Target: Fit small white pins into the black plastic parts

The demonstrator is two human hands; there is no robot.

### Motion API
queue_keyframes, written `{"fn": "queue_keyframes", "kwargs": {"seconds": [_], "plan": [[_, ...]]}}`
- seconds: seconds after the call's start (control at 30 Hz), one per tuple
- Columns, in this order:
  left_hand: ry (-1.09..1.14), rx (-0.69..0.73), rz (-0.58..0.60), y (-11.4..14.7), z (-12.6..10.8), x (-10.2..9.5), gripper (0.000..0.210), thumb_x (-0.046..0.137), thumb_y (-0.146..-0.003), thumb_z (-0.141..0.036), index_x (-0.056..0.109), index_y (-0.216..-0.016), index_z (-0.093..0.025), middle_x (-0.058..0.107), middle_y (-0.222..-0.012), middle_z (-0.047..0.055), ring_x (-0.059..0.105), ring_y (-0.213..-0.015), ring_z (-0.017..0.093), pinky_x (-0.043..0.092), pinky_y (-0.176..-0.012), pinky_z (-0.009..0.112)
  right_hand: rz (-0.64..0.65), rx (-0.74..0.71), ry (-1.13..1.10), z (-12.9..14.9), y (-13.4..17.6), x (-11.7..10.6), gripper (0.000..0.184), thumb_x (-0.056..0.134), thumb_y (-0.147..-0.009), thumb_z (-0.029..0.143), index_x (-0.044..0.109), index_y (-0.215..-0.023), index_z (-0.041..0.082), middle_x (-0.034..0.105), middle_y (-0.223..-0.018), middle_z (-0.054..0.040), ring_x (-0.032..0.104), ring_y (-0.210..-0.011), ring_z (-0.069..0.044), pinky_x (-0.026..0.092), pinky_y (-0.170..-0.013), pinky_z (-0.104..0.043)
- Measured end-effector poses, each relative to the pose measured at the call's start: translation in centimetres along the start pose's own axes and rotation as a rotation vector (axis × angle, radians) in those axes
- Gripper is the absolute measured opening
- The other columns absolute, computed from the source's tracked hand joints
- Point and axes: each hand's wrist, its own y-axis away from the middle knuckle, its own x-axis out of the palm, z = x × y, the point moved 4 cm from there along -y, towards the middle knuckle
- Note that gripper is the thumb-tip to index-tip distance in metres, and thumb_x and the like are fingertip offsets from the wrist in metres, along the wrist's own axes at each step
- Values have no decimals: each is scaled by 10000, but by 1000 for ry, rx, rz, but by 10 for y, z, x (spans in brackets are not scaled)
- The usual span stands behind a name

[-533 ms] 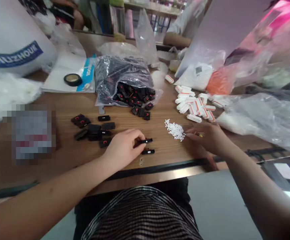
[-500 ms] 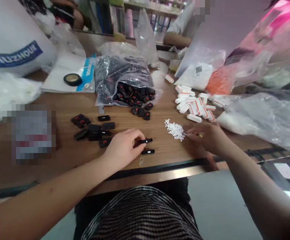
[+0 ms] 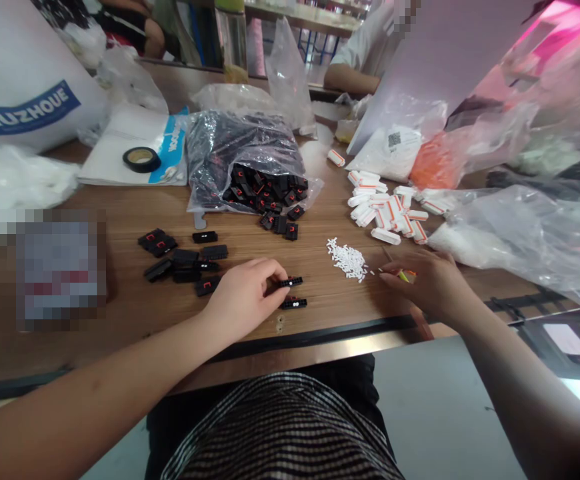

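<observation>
My left hand (image 3: 253, 290) is closed at the fingertips around one end of a black connector housing (image 3: 293, 282), which shows small white dots along its side. Just in front of it lies a second black connector housing (image 3: 295, 304), also with white dots. My right hand (image 3: 430, 283) is pinched to the right of a pile of small white pegs (image 3: 348, 260). A white speck, seemingly one peg, shows at its fingertips. Something yellow and orange (image 3: 406, 275) peeks out beneath the fingers; its kind is hidden. Several more black connector housings (image 3: 186, 257) lie left of my left hand.
A clear bag (image 3: 245, 143) spills black housings at the back. White pieces with orange stripes (image 3: 387, 203) are heaped behind the pegs. Black tape (image 3: 141, 160) sits on papers at left. Plastic bags (image 3: 525, 227) crowd the right. Another person's arm (image 3: 353, 80) is across the table.
My right hand has drawn back slightly to the right from the peg pile, and more of the yellow and orange item shows. My left hand keeps its grip on the housing.
</observation>
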Motion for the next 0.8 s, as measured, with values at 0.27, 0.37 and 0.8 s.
{"fn": "queue_keyframes", "kwargs": {"seconds": [0.27,0.37,0.8], "plan": [[0,5,0,0,-1,-1,64,681,-829,-190,646,-882,-192,547,-702,-28,488,-616,128,364,-606,270,-18,-145,65,2,-5,0,174,561,-895,273,724,-839,255,759,-949,-44,670,-923,-268,407,-814,-430],[-1,3,-3,0,0,-1,66,682,-828,-191,646,-883,-192,546,-702,-28,493,-621,130,366,-610,272,-55,-108,60,-1,-1,-2,196,551,-913,297,743,-913,259,765,-991,-33,680,-943,-263,410,-835,-435],[-6,11,-4,0,0,-1,63,683,-826,-195,642,-875,-199,546,-702,-32,492,-617,130,363,-605,270,-27,-80,80,-4,-2,2,215,548,-891,308,754,-912,248,769,-1031,-56,685,-990,-288,430,-834,-454]]}}
